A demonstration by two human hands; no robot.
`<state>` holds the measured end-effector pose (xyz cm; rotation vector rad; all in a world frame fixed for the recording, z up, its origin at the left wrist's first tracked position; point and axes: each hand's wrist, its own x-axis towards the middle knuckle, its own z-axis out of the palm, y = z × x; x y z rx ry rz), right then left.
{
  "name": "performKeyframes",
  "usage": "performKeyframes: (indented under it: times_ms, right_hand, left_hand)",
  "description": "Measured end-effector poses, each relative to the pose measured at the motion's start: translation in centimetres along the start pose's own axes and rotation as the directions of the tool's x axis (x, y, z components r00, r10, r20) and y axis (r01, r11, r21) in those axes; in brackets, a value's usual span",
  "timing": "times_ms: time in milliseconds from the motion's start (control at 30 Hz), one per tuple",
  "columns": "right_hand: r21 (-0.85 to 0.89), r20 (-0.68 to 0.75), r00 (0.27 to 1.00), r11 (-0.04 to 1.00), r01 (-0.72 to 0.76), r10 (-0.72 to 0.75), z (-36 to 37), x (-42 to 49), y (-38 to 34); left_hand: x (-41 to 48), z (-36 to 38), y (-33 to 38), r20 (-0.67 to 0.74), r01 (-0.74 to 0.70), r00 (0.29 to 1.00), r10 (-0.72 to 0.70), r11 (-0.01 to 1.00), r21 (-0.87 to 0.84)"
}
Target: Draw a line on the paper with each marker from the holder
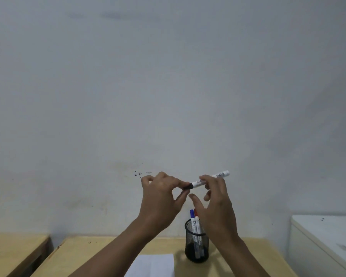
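A white marker (218,175) with a black cap (187,186) is held up in the air in front of the wall. My right hand (216,198) grips its barrel and my left hand (160,194) pinches the black cap between thumb and fingers. Below stands a black mesh holder (197,246) on the wooden table (100,250), with a blue-capped marker (192,213) and a red-capped marker (196,212) upright in it. A white sheet of paper (154,264) lies on the table left of the holder, partly cut off by the lower edge.
A second wooden table (14,250) stands at the left with a gap between. A white cabinet or appliance (324,242) sits at the right. The pale wall (168,86) rises right behind the table.
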<state>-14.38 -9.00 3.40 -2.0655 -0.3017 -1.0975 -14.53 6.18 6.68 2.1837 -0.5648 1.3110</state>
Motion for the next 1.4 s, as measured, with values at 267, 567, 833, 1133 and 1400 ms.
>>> performKeyframes:
  times_ms: [267, 567, 833, 1133, 1400]
  right_hand:
    - [0.229, 0.025, 0.983, 0.956, -0.183, 0.182, 0.0, 3.9, 5.2]
    - [0.021, 0.294, 0.926, 0.968, -0.252, 0.235, 3.3, 3.1, 10.5]
    - [-0.165, 0.398, 0.848, 0.937, -0.308, 0.349, 6.4, 1.6, 13.9]
    - [-0.221, 0.393, 0.835, 0.921, -0.321, 0.385, 7.9, 1.3, 14.8]
    - [-0.267, 0.434, 0.830, 0.930, -0.252, 0.350, 8.1, 1.4, 14.6]
  left_hand:
    - [-0.7, 4.2, -1.3, 0.254, 0.076, 0.964, -0.075, 0.997, 0.006]
    - [-4.3, 10.8, -5.1, 0.704, 0.213, 0.622, -0.343, 0.939, 0.269]
    - [-5.0, 14.1, -6.0, 0.772, 0.275, 0.537, -0.341, 0.936, 0.222]
    - [-4.6, 14.3, -6.5, 0.781, 0.192, 0.542, -0.312, 0.950, 0.247]
    - [-4.6, 13.9, -6.2, 0.747, 0.203, 0.590, -0.305, 0.952, 0.228]
